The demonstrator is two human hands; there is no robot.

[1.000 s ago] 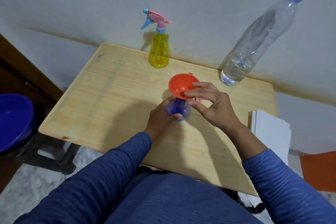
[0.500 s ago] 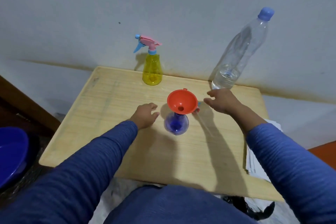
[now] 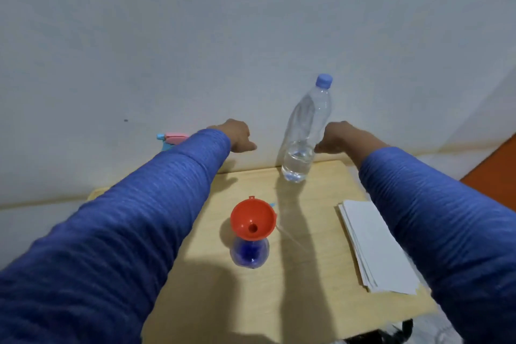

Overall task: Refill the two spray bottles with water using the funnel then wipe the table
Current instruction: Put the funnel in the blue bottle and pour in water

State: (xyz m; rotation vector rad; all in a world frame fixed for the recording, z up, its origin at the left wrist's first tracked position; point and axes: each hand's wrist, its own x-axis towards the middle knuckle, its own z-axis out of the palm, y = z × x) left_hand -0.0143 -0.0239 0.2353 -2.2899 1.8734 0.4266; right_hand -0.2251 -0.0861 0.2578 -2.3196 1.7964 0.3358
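Observation:
An orange funnel (image 3: 252,220) sits in the neck of the blue spray bottle (image 3: 250,253), which stands mid-table. The yellow spray bottle is hidden behind my left sleeve; only its pink and blue trigger head (image 3: 173,139) shows. A clear water bottle (image 3: 303,142) with a blue cap stands at the table's back edge, holding a little water. My right hand (image 3: 343,138) reaches to its right side, fingertips at the plastic. My left hand (image 3: 237,138) hovers to the left of the bottle, loosely curled, holding nothing.
A stack of white paper sheets (image 3: 377,246) lies on the right part of the wooden table (image 3: 307,282). A thin clear tube (image 3: 290,234) lies just right of the funnel. A pale wall stands close behind the table.
Both hands left the funnel and blue bottle and moved up and back. My right hand has come to the water bottle's side. The view has shifted left and closer.

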